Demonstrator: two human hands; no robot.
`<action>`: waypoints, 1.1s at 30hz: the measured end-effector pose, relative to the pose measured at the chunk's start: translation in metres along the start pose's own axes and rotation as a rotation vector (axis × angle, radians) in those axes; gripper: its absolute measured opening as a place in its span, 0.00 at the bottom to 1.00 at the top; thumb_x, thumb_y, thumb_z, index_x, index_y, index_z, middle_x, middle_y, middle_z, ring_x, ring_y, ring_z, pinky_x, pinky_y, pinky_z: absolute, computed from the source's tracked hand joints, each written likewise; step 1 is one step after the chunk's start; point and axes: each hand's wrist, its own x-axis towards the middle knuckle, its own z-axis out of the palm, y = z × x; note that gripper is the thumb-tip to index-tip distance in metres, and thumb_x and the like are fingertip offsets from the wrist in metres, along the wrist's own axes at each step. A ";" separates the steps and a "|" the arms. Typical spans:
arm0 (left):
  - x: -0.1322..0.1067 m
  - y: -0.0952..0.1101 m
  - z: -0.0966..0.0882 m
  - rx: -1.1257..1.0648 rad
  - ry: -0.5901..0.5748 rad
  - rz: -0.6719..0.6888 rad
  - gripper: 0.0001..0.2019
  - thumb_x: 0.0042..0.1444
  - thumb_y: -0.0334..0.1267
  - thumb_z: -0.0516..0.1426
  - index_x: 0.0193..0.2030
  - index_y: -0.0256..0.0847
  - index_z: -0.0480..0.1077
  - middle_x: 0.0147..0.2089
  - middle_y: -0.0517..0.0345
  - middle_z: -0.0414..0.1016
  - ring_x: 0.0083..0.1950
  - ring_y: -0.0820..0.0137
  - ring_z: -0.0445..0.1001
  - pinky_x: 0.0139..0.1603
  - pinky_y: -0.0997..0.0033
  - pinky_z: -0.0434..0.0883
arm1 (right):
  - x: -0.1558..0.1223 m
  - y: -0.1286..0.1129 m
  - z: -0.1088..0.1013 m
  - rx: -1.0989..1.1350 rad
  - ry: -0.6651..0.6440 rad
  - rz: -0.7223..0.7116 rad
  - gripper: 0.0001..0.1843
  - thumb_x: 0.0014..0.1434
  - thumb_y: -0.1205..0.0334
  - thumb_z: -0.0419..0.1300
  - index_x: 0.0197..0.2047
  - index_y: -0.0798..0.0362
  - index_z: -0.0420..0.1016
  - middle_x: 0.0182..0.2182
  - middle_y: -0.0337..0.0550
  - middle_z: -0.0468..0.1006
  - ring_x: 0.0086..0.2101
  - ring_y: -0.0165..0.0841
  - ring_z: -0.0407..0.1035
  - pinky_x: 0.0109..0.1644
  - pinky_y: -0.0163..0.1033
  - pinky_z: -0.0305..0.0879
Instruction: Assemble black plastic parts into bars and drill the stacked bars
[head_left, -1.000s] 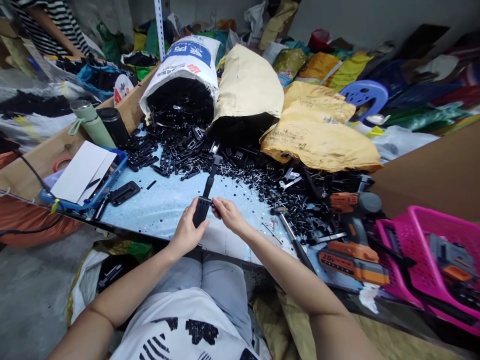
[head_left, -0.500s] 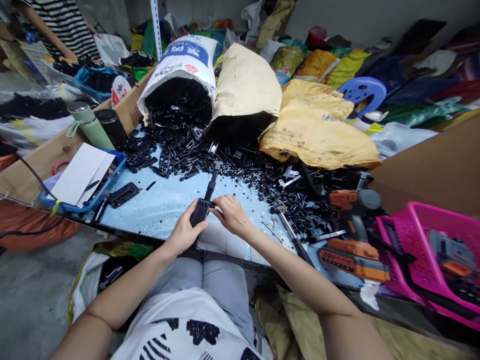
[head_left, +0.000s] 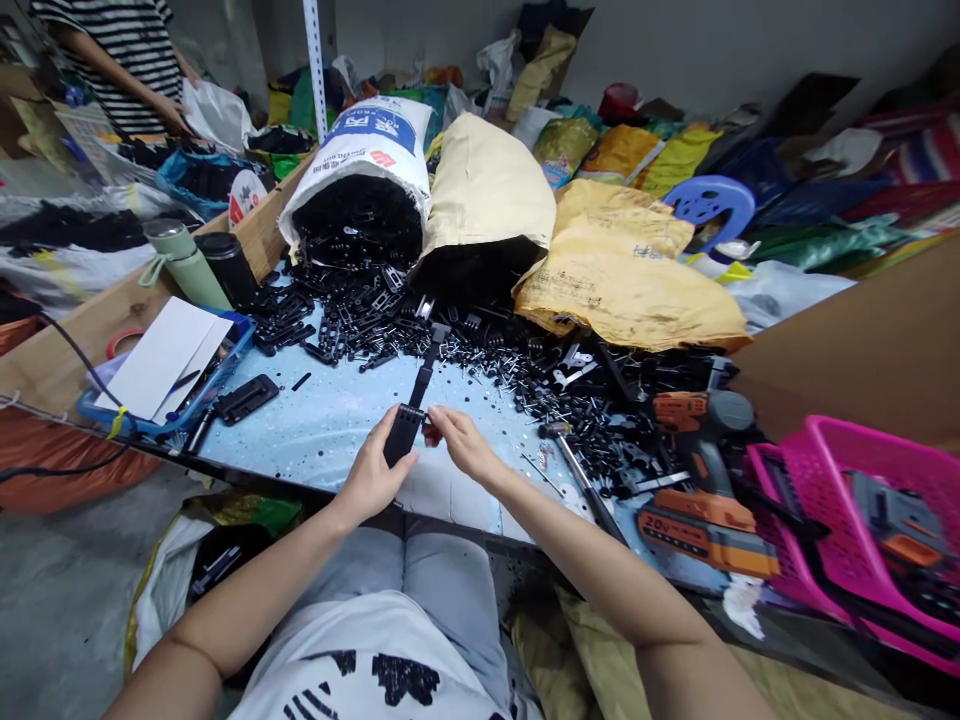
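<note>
My left hand [head_left: 371,472] is closed around a flat black plastic piece [head_left: 403,436], its thumb along the near edge. From the far end of that piece a narrow jointed black arm [head_left: 427,372] stretches away over the table. My right hand [head_left: 463,442] is at the piece's right edge, thumb and fingers pinched together. Something small and dark shows at those fingertips, too little of it to name. Beyond both hands lies a heap of small black parts and metal pins [head_left: 480,355].
Sacks spill parts at the back: a white sack [head_left: 367,150], a beige sack [head_left: 487,185] and a yellow sack [head_left: 630,270]. At right are a hammer [head_left: 581,470], a cordless drill [head_left: 705,470] and a pink basket [head_left: 832,470]. A blue tray [head_left: 135,420] stands left. Another person [head_left: 112,70] stands far left.
My right fingertips have drawn slightly right, off the edge of the black piece. The left hand keeps its hold, and the piece looks slightly turned. The whole view has tipped up a little.
</note>
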 end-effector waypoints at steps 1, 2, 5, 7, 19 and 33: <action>0.000 0.000 0.000 -0.019 -0.016 -0.006 0.33 0.52 0.36 0.58 0.65 0.39 0.53 0.66 0.49 0.56 0.67 0.60 0.54 0.67 0.59 0.50 | 0.000 0.000 0.001 -0.023 0.027 -0.024 0.26 0.65 0.43 0.38 0.34 0.54 0.66 0.29 0.44 0.72 0.31 0.33 0.65 0.37 0.39 0.58; 0.000 0.000 0.000 -0.035 -0.035 -0.012 0.33 0.52 0.36 0.58 0.65 0.39 0.54 0.65 0.49 0.57 0.66 0.60 0.55 0.67 0.59 0.51 | 0.000 0.000 0.001 -0.066 0.065 -0.059 0.25 0.63 0.41 0.42 0.35 0.54 0.67 0.30 0.46 0.72 0.33 0.34 0.65 0.38 0.39 0.58; -0.001 -0.001 -0.001 -0.016 -0.030 -0.009 0.33 0.51 0.36 0.59 0.64 0.40 0.54 0.66 0.49 0.56 0.66 0.59 0.54 0.67 0.59 0.52 | 0.000 0.000 0.002 -0.068 0.030 -0.032 0.27 0.64 0.41 0.40 0.31 0.53 0.65 0.26 0.44 0.72 0.31 0.34 0.65 0.37 0.39 0.58; -0.001 -0.002 -0.001 -0.015 -0.009 -0.011 0.33 0.51 0.36 0.59 0.65 0.40 0.54 0.66 0.49 0.55 0.67 0.59 0.53 0.67 0.59 0.51 | 0.000 0.000 0.001 -0.013 -0.025 0.054 0.28 0.66 0.45 0.34 0.30 0.53 0.64 0.23 0.42 0.71 0.27 0.32 0.65 0.34 0.38 0.58; -0.001 -0.009 -0.001 -0.098 -0.018 -0.051 0.33 0.50 0.35 0.59 0.64 0.40 0.55 0.65 0.50 0.58 0.66 0.61 0.55 0.67 0.60 0.51 | -0.003 0.005 0.003 -0.136 -0.053 -0.063 0.25 0.67 0.49 0.35 0.37 0.54 0.66 0.29 0.44 0.73 0.30 0.31 0.66 0.36 0.37 0.58; -0.005 -0.005 0.001 0.163 0.046 0.040 0.33 0.52 0.34 0.57 0.65 0.40 0.53 0.63 0.46 0.59 0.66 0.59 0.55 0.66 0.55 0.53 | 0.000 -0.003 0.023 0.701 -0.145 0.380 0.27 0.59 0.37 0.42 0.24 0.52 0.58 0.17 0.35 0.59 0.20 0.26 0.54 0.27 0.35 0.55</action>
